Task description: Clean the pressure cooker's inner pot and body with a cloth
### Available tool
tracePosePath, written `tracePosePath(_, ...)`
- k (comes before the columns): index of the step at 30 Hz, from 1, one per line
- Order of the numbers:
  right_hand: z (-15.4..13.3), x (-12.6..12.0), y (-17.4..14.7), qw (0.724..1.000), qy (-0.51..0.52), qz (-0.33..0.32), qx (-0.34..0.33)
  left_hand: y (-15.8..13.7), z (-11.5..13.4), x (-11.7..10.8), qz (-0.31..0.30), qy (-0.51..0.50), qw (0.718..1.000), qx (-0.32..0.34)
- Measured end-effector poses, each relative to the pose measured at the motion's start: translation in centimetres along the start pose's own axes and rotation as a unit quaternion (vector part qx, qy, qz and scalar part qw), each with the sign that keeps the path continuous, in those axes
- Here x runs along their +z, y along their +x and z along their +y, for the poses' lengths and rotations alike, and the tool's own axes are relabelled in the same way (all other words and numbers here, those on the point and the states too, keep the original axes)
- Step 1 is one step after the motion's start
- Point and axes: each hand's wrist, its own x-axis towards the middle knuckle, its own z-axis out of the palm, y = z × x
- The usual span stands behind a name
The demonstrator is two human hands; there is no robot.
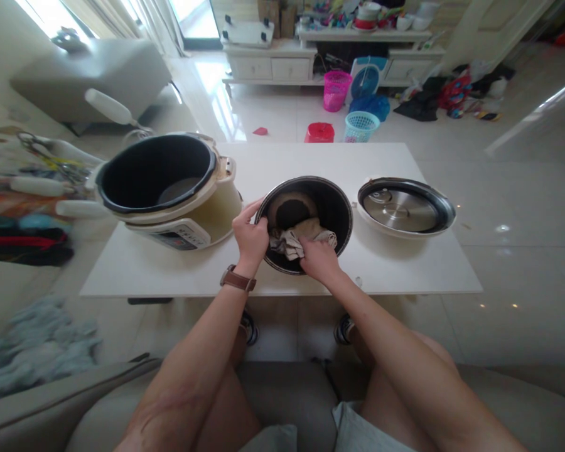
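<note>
The dark inner pot [336, 207] of a cooker is tilted with its mouth toward me, over the middle of the white table. My left hand [251, 235] grips its rim at the left side. Inside the pot, my right hand [319, 258] is closed on a crumpled beige cloth [295, 242], which lies against the inner wall; some fingers are hidden by the cloth. To the left stands the cream electric pressure cooker [216, 207], its lidless top showing a dark interior. On the right lies the cooker lid [400, 210], its metal underside facing up.
The white table [311, 285] ends close to my knees. A red bin [320, 132] and a light blue basket [361, 125] stand beyond its far edge. At the left is a rack with white padded arms [108, 107].
</note>
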Motion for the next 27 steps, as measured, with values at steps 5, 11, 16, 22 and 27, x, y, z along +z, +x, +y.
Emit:
tracePosePath(5, 1.2, -1.5, 0.7, 0.965, 0.16, 0.172, 0.117, -0.3, -0.1, 0.2, 0.007, 0.003, 1.0, -0.008)
tracePosePath(11, 1.2, -0.5, 1.7, 0.957, 0.208, 0.199, 0.037, -1.3, 0.8, 0.5, 0.017, 0.01, 1.0, 0.0)
tracePosePath(16, 0.1, 1.2, 1.5, 0.99, 0.097, 0.046, -0.092, -1.9, 1.1, 0.6, 0.015, 0.015, 1.0, 0.008)
tracePosePath(22, -0.3, 0.9, 0.8, 0.995, 0.043, -0.028, -0.091, -2.0, 0.9, 0.6, 0.034, 0.014, 0.999, 0.01)
tracePosePath(27, 0.1, -0.3, 0.8, 0.994, 0.065, -0.047, -0.072, -1.9, 0.9, 0.6, 0.034, 0.015, 0.999, 0.006)
